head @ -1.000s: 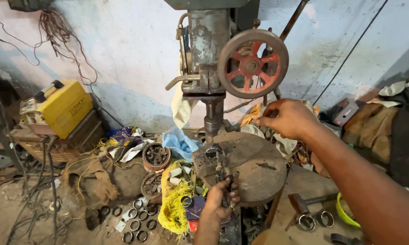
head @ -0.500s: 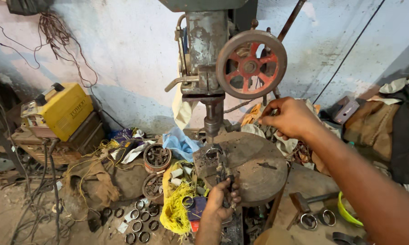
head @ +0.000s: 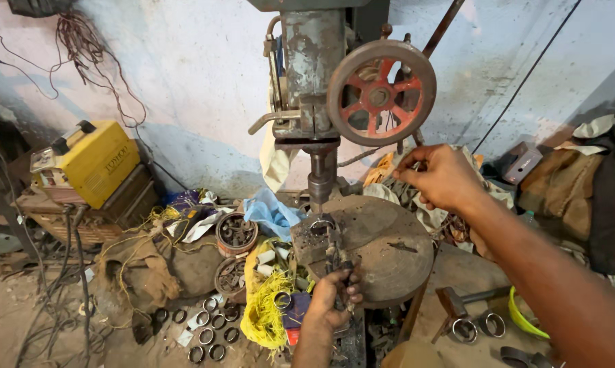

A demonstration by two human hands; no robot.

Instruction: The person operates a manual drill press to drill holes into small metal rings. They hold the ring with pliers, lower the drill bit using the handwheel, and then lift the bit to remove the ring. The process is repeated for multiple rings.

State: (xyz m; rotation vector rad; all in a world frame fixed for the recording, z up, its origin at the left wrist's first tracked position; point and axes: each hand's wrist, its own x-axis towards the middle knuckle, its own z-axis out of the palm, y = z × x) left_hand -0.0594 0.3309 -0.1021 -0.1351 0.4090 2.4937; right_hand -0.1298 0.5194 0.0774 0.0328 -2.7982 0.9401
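A drill press stands before me with a grey column [head: 313,75] and a red-spoked hand wheel [head: 381,93]. Its round rusty table [head: 382,245] carries a metal ring [head: 321,225] under the spindle [head: 321,178]. My left hand [head: 334,298] grips the handles of pliers [head: 332,249] whose jaws hold that ring. My right hand [head: 443,177] is raised beside the wheel, fingers pinched on a thin feed lever just below it.
A yellow welding machine [head: 93,162] sits at the left on crates. Several metal rings [head: 212,327] lie on the floor by a yellow rope bundle [head: 266,317]. Tins of parts [head: 236,234], a blue cloth [head: 270,212], a hammer [head: 467,303] and sacks surround the press.
The view has shifted slightly upward and left. My right hand stays on the lever by the wheel; my left hand keeps holding the pliers on the table.
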